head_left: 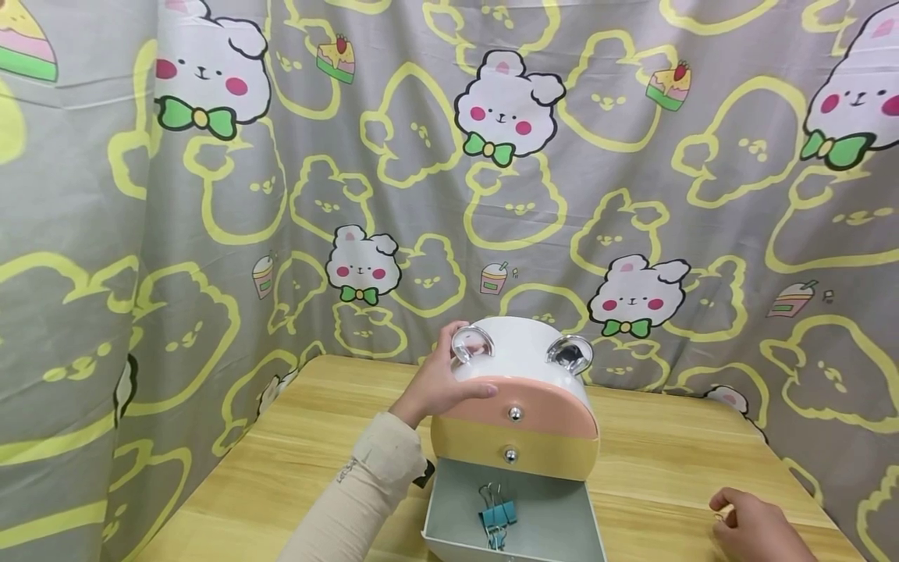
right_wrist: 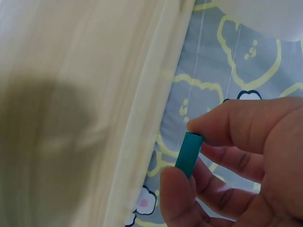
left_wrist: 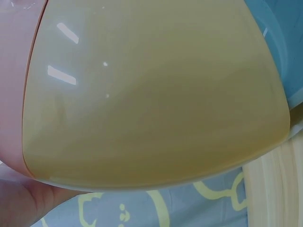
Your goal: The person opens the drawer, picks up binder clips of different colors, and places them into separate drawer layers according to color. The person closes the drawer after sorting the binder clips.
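A small desktop drawer box with two shiny round ears stands on the table. Its front has a peach drawer above a yellow drawer. Below these, the grey bottom drawer is pulled out, with several teal binder clips lying inside. My left hand grips the box's upper left side, thumb across the peach front and fingers by the left ear. Off to the right, my right hand pinches a teal binder clip between thumb and fingertips; only its flat body shows.
The wood-grain table runs back to a grey patterned curtain, which hangs behind it and along both sides. A small black object lies left of the box, partly covered by my left sleeve.
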Demonstrator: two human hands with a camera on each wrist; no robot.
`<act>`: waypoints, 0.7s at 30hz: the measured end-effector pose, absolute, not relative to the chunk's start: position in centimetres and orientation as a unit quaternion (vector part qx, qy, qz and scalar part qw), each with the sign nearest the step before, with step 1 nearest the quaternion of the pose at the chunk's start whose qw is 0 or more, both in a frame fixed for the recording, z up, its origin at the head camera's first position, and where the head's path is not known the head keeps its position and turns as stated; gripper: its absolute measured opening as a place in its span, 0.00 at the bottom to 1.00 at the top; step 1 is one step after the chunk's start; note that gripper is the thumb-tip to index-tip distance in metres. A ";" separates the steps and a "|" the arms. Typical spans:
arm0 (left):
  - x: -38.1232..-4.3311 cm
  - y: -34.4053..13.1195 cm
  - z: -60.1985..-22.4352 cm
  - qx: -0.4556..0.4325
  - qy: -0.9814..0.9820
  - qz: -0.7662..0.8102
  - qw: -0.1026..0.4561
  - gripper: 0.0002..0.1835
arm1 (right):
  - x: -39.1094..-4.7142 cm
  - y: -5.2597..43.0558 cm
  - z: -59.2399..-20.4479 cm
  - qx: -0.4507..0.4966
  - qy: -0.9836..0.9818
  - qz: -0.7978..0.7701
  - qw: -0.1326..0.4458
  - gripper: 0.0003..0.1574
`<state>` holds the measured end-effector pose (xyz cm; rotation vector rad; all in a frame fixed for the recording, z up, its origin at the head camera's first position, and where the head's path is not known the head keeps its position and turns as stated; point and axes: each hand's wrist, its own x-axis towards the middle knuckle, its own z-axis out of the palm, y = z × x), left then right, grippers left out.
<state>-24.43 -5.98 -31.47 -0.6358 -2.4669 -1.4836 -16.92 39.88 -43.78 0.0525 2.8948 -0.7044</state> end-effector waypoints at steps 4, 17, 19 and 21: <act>-24.5 -6.0 -31.5 -0.211 -0.835 -0.498 0.098 0.58 | -16.9 38.9 -43.5 0.010 0.970 -0.235 0.067 0.12; -24.7 -6.0 -31.7 -0.214 -0.831 -0.504 0.097 0.58 | -16.8 35.6 -41.9 -0.011 0.969 -0.246 0.026 0.13; -24.7 -6.0 -31.7 -0.216 -0.829 -0.507 0.096 0.58 | -16.7 35.1 -41.6 -0.019 0.969 -0.247 0.018 0.13; -24.7 -6.0 -31.7 -0.217 -0.828 -0.509 0.095 0.58 | -16.6 34.6 -41.4 -0.024 0.969 -0.244 0.010 0.12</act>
